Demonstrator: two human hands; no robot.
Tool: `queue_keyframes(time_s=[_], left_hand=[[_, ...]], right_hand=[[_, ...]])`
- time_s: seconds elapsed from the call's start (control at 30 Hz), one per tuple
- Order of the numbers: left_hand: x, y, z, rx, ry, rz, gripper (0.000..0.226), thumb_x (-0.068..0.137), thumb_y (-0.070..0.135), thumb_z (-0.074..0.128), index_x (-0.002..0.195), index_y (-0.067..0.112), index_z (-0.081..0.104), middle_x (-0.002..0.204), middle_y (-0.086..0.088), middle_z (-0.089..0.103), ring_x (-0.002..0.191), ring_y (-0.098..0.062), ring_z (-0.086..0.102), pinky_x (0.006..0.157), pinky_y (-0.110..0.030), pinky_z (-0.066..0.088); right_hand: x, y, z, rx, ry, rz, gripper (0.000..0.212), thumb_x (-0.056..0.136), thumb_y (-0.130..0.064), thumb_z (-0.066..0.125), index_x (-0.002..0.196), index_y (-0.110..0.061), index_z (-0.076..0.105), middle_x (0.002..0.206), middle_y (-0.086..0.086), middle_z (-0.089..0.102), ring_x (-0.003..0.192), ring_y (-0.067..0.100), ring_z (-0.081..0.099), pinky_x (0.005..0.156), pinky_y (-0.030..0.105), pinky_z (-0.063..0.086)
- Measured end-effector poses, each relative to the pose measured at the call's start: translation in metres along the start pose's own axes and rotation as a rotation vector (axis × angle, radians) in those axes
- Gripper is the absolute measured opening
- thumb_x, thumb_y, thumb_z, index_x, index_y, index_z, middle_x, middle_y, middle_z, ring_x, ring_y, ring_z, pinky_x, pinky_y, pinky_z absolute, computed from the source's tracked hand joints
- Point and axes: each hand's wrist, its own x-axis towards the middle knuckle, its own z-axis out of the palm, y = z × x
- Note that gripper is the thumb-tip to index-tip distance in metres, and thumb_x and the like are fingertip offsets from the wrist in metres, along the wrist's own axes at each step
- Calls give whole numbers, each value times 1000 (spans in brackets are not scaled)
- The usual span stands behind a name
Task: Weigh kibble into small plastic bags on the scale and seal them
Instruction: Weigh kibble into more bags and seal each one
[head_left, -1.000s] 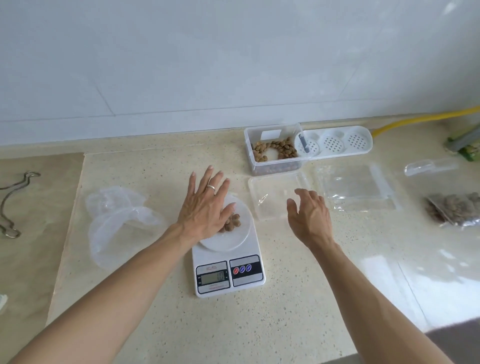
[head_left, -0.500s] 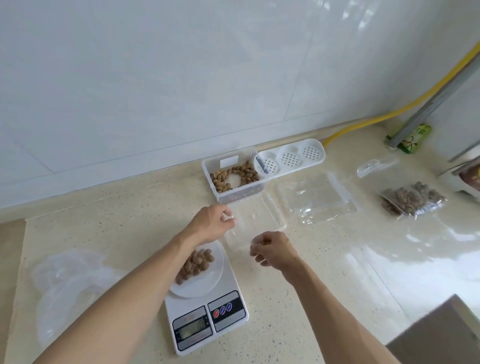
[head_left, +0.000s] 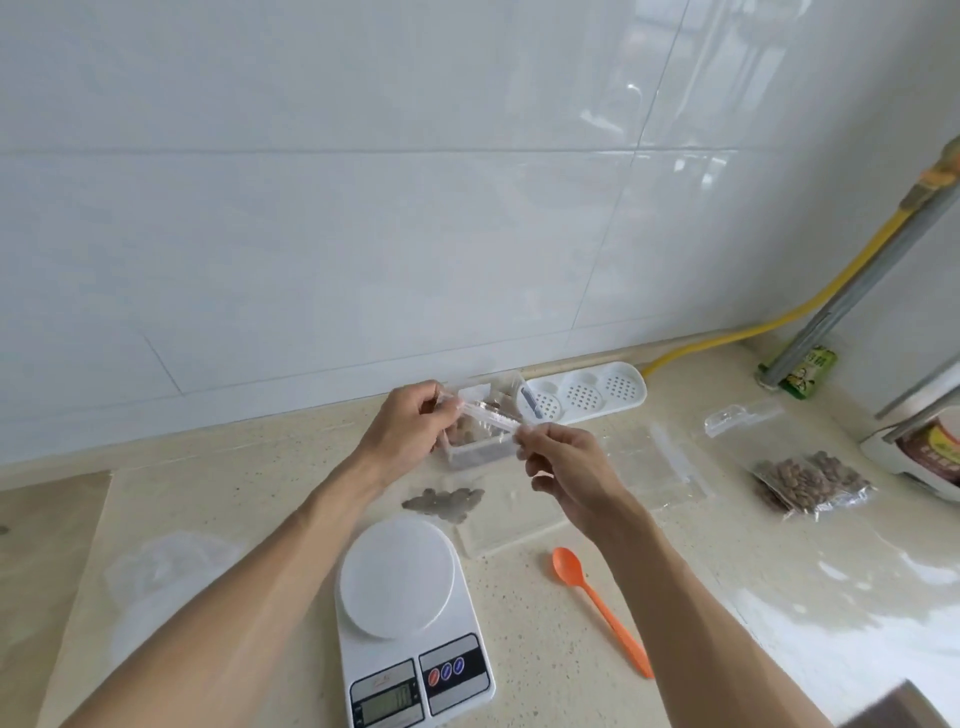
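I hold a small clear plastic bag by its zip strip (head_left: 491, 417), above the counter and in front of the kibble box. My left hand (head_left: 410, 434) pinches the strip's left end, my right hand (head_left: 563, 465) pinches its right end. The bag's lower part hangs below with brown kibble (head_left: 444, 504) in it. The white digital scale (head_left: 410, 613) stands near me with a bare round platform. The clear kibble box (head_left: 480, 453) is partly hidden behind my hands.
An orange spoon (head_left: 597, 608) lies right of the scale. A clear tray (head_left: 501, 530), flat empty bags (head_left: 657, 462), a filled kibble bag (head_left: 810, 480) and a clear scoop (head_left: 737, 418) lie to the right. A white perforated lid (head_left: 589, 397) sits by the wall, crumpled plastic (head_left: 161, 571) at left.
The kibble bag has left the scale platform and now hangs between my two hands, which rose and pinch its top strip. The view swung right and the orange spoon came into sight.
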Motion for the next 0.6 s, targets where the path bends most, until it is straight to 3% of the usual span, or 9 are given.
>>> queue_keyframes(time_s=[0.2, 0.3, 0.4, 0.6], left_hand=[[-13, 24, 2, -82, 24, 98, 23, 95, 9, 57, 75, 1, 66, 68, -6, 62, 56, -6, 53, 57, -15, 45], [-15, 27, 3, -66, 55, 145, 26, 94, 9, 58, 70, 2, 64, 66, -8, 61, 60, -10, 54, 62, -22, 47], [-16, 29, 7, -49, 54, 166, 24, 94, 12, 60, 72, 4, 67, 64, -7, 62, 61, -13, 54, 64, -31, 47], [-21, 41, 14, -131, 73, 167, 17, 89, 12, 67, 74, 4, 70, 66, -11, 66, 59, -18, 59, 57, -27, 51]], right_hand=[[-12, -16, 0, -120, 99, -195, 23, 93, -14, 65, 71, -7, 64, 63, 2, 60, 57, 9, 49, 57, 25, 40], [-19, -23, 0, -121, 82, -228, 28, 92, -16, 66, 64, -14, 65, 65, 5, 61, 59, 10, 52, 59, 26, 42], [-27, -31, 4, -152, 12, -282, 25, 93, -16, 66, 69, -11, 67, 65, 7, 57, 57, 10, 49, 57, 23, 42], [-31, -42, 0, -328, 164, -331, 22, 92, -19, 68, 74, -7, 72, 64, 4, 59, 59, 13, 46, 60, 32, 40]])
